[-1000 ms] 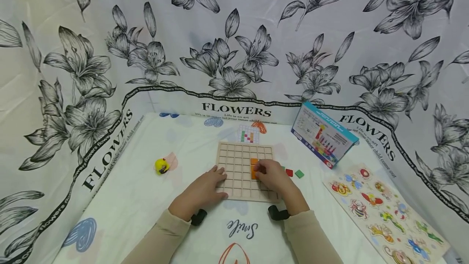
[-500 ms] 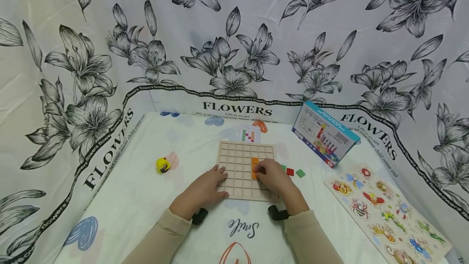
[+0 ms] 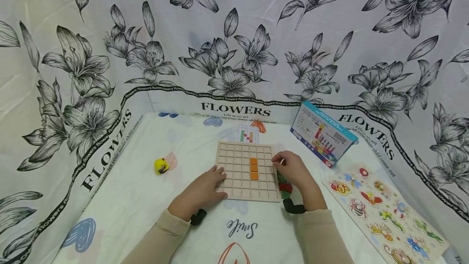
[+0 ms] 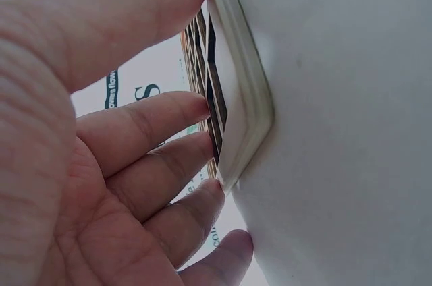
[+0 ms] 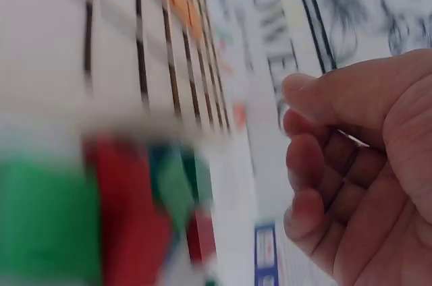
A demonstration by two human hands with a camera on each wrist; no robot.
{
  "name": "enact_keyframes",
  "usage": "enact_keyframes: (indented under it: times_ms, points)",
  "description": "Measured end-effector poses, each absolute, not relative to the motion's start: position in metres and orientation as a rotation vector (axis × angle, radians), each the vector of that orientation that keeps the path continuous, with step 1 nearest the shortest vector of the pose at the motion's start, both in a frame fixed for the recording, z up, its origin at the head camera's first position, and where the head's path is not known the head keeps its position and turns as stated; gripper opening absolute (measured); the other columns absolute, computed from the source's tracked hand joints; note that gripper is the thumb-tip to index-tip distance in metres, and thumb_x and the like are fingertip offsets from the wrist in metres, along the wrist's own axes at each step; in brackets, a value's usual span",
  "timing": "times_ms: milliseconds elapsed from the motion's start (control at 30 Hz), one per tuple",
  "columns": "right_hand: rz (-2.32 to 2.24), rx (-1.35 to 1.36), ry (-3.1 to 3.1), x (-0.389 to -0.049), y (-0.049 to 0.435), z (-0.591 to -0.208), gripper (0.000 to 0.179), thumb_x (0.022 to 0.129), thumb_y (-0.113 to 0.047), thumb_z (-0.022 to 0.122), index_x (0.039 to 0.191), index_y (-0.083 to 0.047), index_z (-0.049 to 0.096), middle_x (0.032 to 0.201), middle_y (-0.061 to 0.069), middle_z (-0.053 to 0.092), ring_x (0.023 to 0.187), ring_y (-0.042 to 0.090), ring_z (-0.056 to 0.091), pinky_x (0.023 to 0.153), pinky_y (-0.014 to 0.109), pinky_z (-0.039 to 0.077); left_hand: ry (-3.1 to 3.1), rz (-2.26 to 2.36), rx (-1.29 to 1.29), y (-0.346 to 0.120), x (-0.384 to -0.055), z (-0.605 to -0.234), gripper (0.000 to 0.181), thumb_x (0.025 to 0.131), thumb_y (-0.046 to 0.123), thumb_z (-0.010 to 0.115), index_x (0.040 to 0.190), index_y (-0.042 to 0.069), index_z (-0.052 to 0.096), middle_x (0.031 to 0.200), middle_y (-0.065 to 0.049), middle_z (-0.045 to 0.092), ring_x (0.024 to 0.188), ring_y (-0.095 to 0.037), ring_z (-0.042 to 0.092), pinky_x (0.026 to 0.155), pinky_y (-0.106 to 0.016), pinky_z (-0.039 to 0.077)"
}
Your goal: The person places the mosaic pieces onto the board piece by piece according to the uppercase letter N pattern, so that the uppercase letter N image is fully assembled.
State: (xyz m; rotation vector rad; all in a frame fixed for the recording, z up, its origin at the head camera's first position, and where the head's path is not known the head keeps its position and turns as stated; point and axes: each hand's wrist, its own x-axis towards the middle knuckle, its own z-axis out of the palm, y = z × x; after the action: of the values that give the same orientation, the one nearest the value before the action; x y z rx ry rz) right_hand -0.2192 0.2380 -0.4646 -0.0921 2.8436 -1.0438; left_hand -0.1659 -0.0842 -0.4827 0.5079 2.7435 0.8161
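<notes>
The left grip [image 3: 205, 188] is spread wide, touching the left side of the gridded board [image 3: 234, 183], which lies between both grips. The right grip [image 3: 294, 171] is narrow, fingers curled, thumb near the index finger, nothing visible in it, beside the board's right edge. Left of it, three orange tiles [image 3: 254, 168] form a column on the board; beneath it are red tiles [image 5: 131, 212] and green tiles [image 5: 47, 218].

Pale wooden grid board [image 3: 236, 174] lying flat, three orange tiles [image 3: 254, 168] running down one column, red tiles [image 5: 128, 208] and green tiles [image 5: 47, 222] just off its right edge!
</notes>
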Motion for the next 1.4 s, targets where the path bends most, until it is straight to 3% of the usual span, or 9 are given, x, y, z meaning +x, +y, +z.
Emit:
enact_keyframes:
  times_ms: [133,300,533,800,1000,1233,1400]
  points:
    - [-0.971,0.027,2.834,-0.219,0.270,-0.468,0.022,0.106,-0.015,0.068,0.126,-0.009,0.076,0.114,0.010,0.068,0.096,0.025,0.059,0.079,0.033,0.055,2.742,0.821,0.516,-0.084,-0.166,-0.482,0.067,0.092,0.024,0.089,0.151,0.002,0.064,0.171,-0.013,0.047,0.166,-0.037,0.031,0.130,-0.059,0.035]
    - [-0.969,0.088,2.789,-0.214,0.291,-0.479,0.025,0.106,-0.016,0.070,0.129,-0.008,0.076,0.122,0.013,0.070,0.103,0.027,0.062,0.089,0.039,0.060,2.742,0.824,0.527,-0.084,-0.166,-0.484,0.067,0.093,0.024,0.089,0.151,0.001,0.064,0.171,-0.014,0.047,0.166,-0.038,0.031,0.131,-0.059,0.035]
    - [-0.996,0.108,2.764,-0.211,0.294,-0.488,0.029,0.103,-0.012,0.072,0.132,-0.008,0.075,0.132,0.015,0.069,0.117,0.033,0.061,0.111,0.058,0.054,2.745,0.822,0.526,-0.084,-0.167,-0.487,0.068,0.093,0.025,0.089,0.151,0.002,0.064,0.171,-0.013,0.047,0.166,-0.037,0.031,0.130,-0.058,0.036]
    - [-0.993,0.127,2.776,-0.211,0.291,-0.491,0.028,0.101,-0.010,0.075,0.129,-0.009,0.075,0.131,0.015,0.068,0.118,0.034,0.060,0.114,0.061,0.053,2.738,0.837,0.533,-0.084,-0.167,-0.485,0.067,0.093,0.023,0.089,0.151,0.001,0.063,0.171,-0.015,0.047,0.166,-0.038,0.031,0.131,-0.059,0.034]
    - [-1.019,0.137,2.782,-0.212,0.292,-0.491,0.018,0.101,-0.012,0.075,0.119,-0.013,0.072,0.123,0.013,0.069,0.114,0.033,0.059,0.108,0.056,0.055,2.741,0.831,0.528,-0.084,-0.167,-0.486,0.067,0.093,0.023,0.088,0.151,0.001,0.063,0.171,-0.014,0.047,0.166,-0.037,0.031,0.131,-0.059,0.034]
    - [-1.120,0.192,2.840,-0.210,0.275,-0.485,0.009,0.106,-0.015,0.072,0.115,-0.015,0.071,0.117,0.009,0.071,0.102,0.027,0.058,0.086,0.036,0.053,2.740,0.828,0.519,-0.084,-0.166,-0.486,0.067,0.093,0.023,0.089,0.151,0.001,0.064,0.171,-0.014,0.046,0.166,-0.038,0.031,0.131,-0.059,0.034]
    - [-1.212,0.029,2.799,-0.200,0.234,-0.480,0.007,0.105,-0.017,0.074,0.112,-0.018,0.074,0.105,0.004,0.072,0.089,0.024,0.059,0.073,0.032,0.052,2.742,0.829,0.518,-0.084,-0.167,-0.485,0.067,0.093,0.023,0.089,0.151,0.001,0.064,0.171,-0.014,0.047,0.166,-0.038,0.031,0.130,-0.060,0.034]
